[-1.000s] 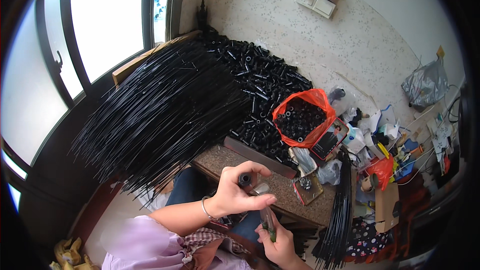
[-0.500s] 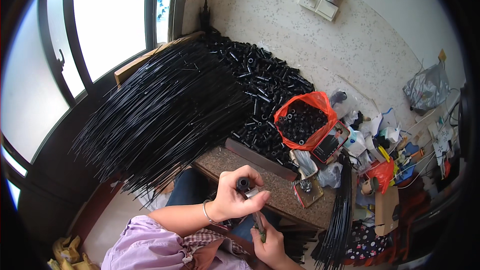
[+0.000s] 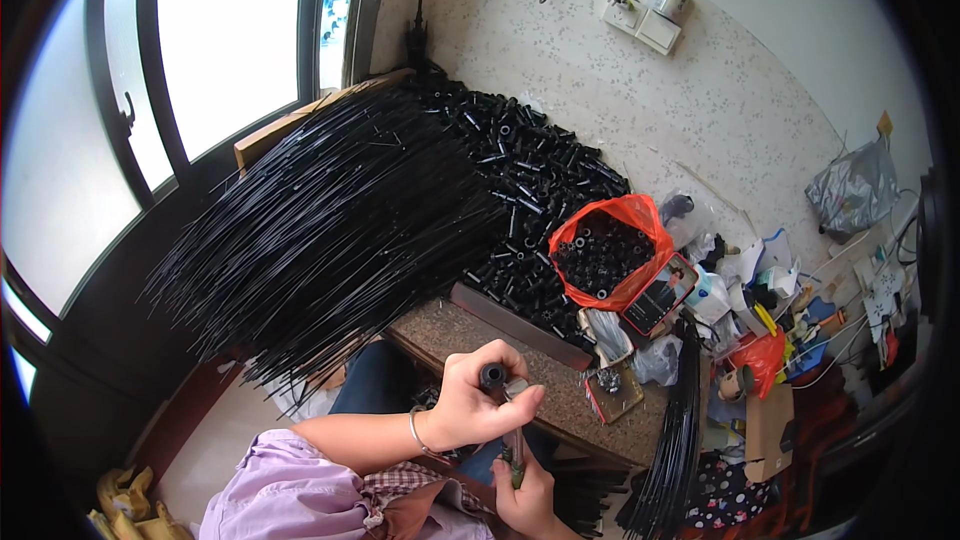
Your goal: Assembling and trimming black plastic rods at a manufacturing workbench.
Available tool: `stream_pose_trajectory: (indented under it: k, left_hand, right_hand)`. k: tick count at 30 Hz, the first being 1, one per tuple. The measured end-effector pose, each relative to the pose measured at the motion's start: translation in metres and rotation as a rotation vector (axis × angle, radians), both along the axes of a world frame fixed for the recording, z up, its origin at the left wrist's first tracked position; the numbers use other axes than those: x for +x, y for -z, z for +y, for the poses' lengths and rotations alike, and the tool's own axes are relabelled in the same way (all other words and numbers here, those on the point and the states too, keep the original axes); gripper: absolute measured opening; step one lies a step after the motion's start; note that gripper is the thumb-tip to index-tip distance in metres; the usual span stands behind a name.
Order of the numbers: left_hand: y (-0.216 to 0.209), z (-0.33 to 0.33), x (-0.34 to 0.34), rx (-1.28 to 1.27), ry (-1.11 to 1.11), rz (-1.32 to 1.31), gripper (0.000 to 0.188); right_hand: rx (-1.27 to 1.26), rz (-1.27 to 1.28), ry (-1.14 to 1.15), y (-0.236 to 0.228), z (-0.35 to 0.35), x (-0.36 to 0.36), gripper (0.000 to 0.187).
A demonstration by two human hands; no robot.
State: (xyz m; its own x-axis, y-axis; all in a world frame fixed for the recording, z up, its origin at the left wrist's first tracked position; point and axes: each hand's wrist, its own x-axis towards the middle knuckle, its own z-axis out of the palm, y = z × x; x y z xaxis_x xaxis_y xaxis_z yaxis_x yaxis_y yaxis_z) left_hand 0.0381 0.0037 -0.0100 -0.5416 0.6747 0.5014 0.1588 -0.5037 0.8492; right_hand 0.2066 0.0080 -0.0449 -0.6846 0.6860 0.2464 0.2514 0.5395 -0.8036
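Note:
My left hand [image 3: 465, 402], with a bangle at its wrist, is wrapped round a short black tubular piece [image 3: 492, 375], its round hollow end facing up. Just below it, my right hand [image 3: 526, 502] grips a hand tool [image 3: 516, 462] with a greenish handle, whose upper part runs up to my left hand. The tool's exact kind cannot be made out, and its tip is hidden by my left hand. Beyond both hands, many similar black tubular pieces [image 3: 545, 175] lie heaped on the stone-topped table [image 3: 435, 330].
A big bundle of thin black rods [image 3: 320, 210] covers the table's left side. Right of the heap stand a red plastic bag [image 3: 640, 208] of small black parts and a phone [image 3: 662, 292]. More black rods [image 3: 668, 440] hang over the right edge, beside clutter and a cardboard box [image 3: 770, 430].
The view has shifted slightly. Both hands keep their grips on the tubular piece and the tool; my right hand sits slightly lower and further left. The phone's screen picture differs.

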Motion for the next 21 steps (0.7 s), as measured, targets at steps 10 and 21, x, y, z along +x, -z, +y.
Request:
stream_pose_trajectory:
  k: [10, 21]
  left_hand:
    - [-0.007, -0.005, -0.007, 0.038, 0.055, 0.105, 0.031]
    - [-0.018, -0.001, -0.004, -0.053, 0.215, -0.092, 0.022]
  right_hand:
    - [0.032, 0.026, 0.017, -0.003, -0.001, 0.005, 0.035]
    - [-0.04, -0.058, -0.05, -0.015, 0.062, 0.019, 0.034]
